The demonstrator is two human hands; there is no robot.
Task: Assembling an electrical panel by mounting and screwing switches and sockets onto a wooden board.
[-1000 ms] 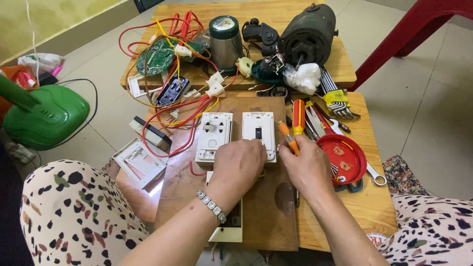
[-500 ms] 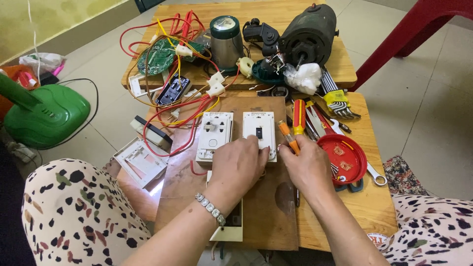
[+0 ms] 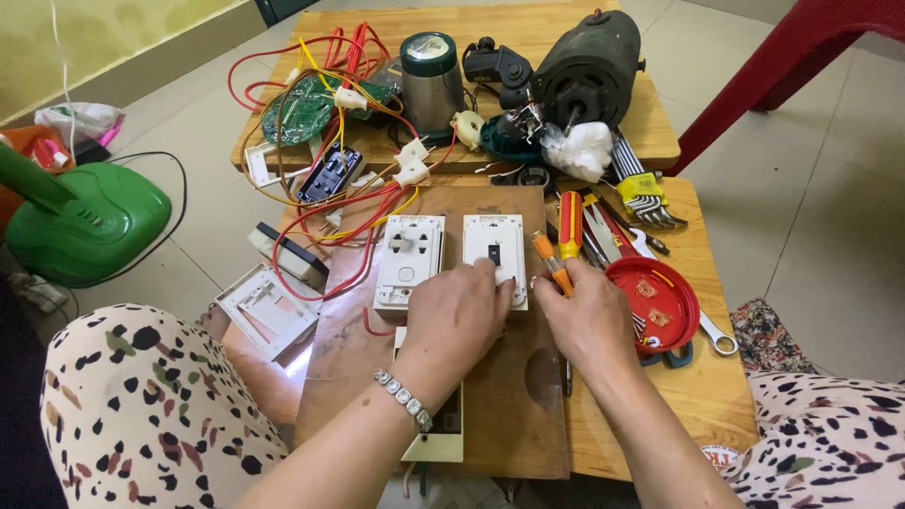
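1. Left hand point(image 3: 459, 316) lies flat over the lower edge of the white switch plate point(image 3: 496, 256), fingers spread and pressing down; not closed around anything.
2. Right hand point(image 3: 586, 316) is clamped on an orange screwdriver point(image 3: 550, 264), whose handle sticks up past the knuckles just right of the plate. The tip is hidden under the hand.
3. The plate sits on the brown board point(image 3: 436, 363), beside a white socket plate point(image 3: 409, 261) to its left. Red wires point(image 3: 325, 221) run in from the upper left.
4. Risk: the plate is held by palm pressure alone, so a hard push on the driver could skid it along the board.
5. Risk: the driver tip is close to the left fingers; a slip out of the screw head could jab them.
6. Risk: the red lid point(image 3: 653, 303) holding small parts is near the right wrist and could get knocked.
7. Risk: loose wires near the socket plate could snag and drag it.
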